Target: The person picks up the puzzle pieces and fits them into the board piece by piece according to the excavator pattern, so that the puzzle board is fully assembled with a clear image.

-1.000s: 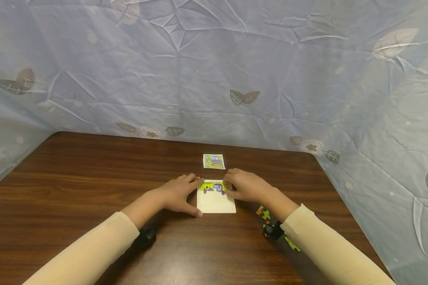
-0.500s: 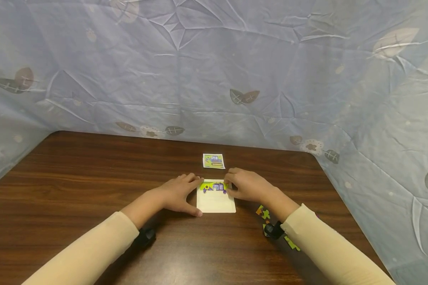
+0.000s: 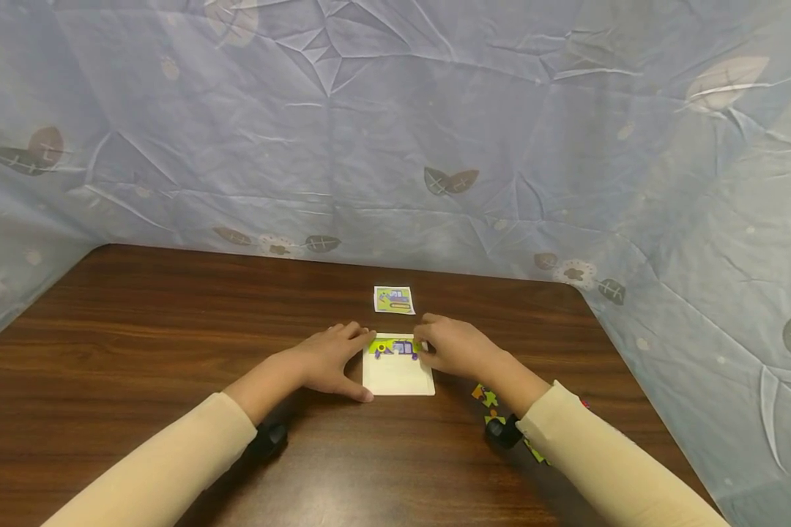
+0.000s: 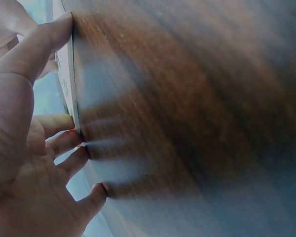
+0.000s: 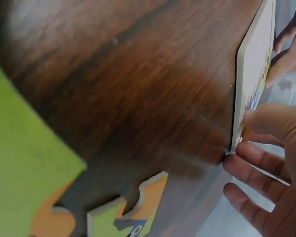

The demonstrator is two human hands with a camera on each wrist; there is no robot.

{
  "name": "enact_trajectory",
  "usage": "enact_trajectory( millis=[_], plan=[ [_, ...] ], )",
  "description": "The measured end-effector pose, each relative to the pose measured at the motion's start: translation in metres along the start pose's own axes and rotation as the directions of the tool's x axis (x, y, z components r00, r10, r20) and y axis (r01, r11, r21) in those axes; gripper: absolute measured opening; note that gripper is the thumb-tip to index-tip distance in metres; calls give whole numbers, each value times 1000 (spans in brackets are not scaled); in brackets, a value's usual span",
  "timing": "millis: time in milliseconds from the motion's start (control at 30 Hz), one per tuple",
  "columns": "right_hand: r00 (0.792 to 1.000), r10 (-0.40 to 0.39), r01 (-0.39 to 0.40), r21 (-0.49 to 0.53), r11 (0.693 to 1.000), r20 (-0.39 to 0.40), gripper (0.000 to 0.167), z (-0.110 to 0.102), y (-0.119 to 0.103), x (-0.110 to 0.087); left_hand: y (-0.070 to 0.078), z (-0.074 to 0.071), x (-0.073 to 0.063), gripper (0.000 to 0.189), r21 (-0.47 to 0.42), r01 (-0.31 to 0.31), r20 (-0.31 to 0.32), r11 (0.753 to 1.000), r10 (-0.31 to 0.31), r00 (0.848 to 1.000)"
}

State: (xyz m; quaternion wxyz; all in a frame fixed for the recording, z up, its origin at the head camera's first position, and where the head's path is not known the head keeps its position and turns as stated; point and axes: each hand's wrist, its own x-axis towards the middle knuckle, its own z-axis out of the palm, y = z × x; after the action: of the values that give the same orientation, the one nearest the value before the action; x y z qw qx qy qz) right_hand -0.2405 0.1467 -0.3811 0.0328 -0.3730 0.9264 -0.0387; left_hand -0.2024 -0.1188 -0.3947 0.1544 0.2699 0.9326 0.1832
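A cream puzzle board (image 3: 398, 379) lies on the table, with a row of joined green and purple jigsaw pieces (image 3: 384, 347) along its far edge. My left hand (image 3: 332, 359) spans the board's left side, thumb at the near corner and forefinger at the far one. Its other fingertips rest on the table, as the left wrist view shows. At the far right corner, my right hand (image 3: 458, 345) pinches a jigsaw piece (image 5: 243, 131) between thumb and forefinger. That piece is mostly hidden by the fingers.
Behind the board lies a small picture card (image 3: 394, 300) of a digger. Several loose jigsaw pieces (image 3: 485, 396) are scattered under and beside the right forearm; the right wrist view shows some (image 5: 103, 217) close up. A patterned cloth (image 3: 369, 146) hangs around the table.
The piece at my right fingertips has shifted slightly to the right within the row. My left hand keeps its place on the board.
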Motion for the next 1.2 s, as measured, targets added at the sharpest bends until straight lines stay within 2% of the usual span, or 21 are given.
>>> enact_trajectory(
  millis=[233,467,667,1200],
  plan=[
    [999,43,-44,78,996,12,8,1,0,-3,-1,3,0,107,0,-9,-3,1000,9,1000],
    [998,65,-60,186,981,-21,11,5,3,-5,-1,3,1,108,2,-12,-16,1000,12,1000],
    [994,105,-100,202,974,-14,12,4,5,-5,0,0,1,108,8,-9,-13,1000,9,1000],
    [994,102,-91,210,973,-43,14,9,6,-6,-1,1,0,105,-5,-13,-2,1000,13,1000]
  ],
)
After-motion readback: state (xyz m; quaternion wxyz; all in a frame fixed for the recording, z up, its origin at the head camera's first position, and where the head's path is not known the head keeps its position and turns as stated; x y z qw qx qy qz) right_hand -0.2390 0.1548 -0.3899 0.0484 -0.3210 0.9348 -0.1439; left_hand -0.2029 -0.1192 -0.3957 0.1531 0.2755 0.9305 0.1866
